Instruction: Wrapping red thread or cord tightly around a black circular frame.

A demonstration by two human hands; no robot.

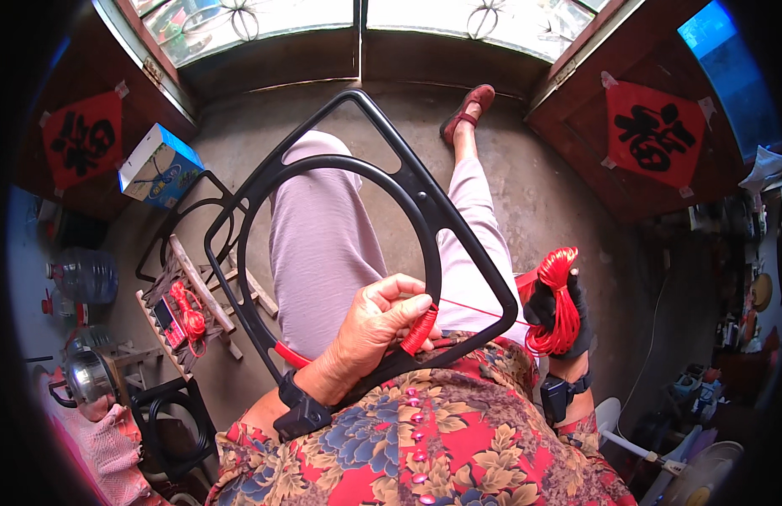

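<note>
A black square frame (473, 244) with a round ring (415, 192) inside it stands tilted over my lap. Glossy red cord (420, 331) is wound in tight turns round the ring's near right part. My left hand (376, 325) pinches the ring at these turns, thumb and forefinger at the end of the winding. A second red band (291, 355) shows on the ring's near left part. My right hand (566, 316), in a black glove, grips a thick looped bundle of red cord (557, 308) out to the right. One thin strand runs taut from the bundle to the ring.
A small wooden stool (199, 282) at the left carries red cord (188, 314). Behind it a similar black frame (165, 221) leans near a blue and white box (165, 173). Near left are a metal pot (91, 386) and black ring-shaped frames (173, 426). A white fan (640, 447) stands near right.
</note>
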